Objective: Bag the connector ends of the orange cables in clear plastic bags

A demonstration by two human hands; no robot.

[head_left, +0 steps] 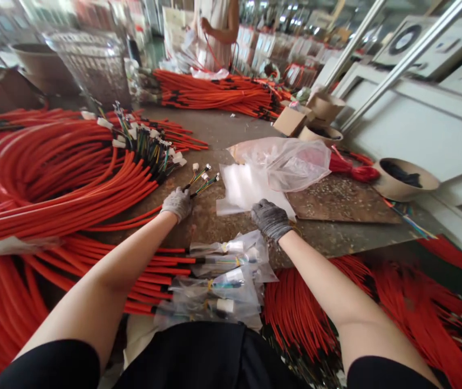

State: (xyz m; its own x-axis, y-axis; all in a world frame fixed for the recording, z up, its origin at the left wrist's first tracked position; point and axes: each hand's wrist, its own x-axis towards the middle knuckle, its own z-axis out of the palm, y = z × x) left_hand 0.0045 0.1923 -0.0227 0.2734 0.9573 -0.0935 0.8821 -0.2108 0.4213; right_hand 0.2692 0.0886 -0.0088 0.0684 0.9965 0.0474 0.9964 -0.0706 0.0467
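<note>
My left hand, in a light grey knit glove, is closed around orange cables near their ends. Beyond its fingers, the cable ends fan out into thin coloured wires with white connectors and metal terminals. In a darker grey glove, my right hand rests at the near edge of a stack of clear plastic bags, its fingers bent and pressed together on the film. Nearer my body lie several cable ends covered with clear bags, fastened with yellow bands. Large coils of orange cable fill the left side.
A crumpled clear bag lies beyond the stack, beside a brown board. Right of it stand a cardboard tub and small boxes. More orange cables lie at the back, where another person stands. Red cable bundles hang low right.
</note>
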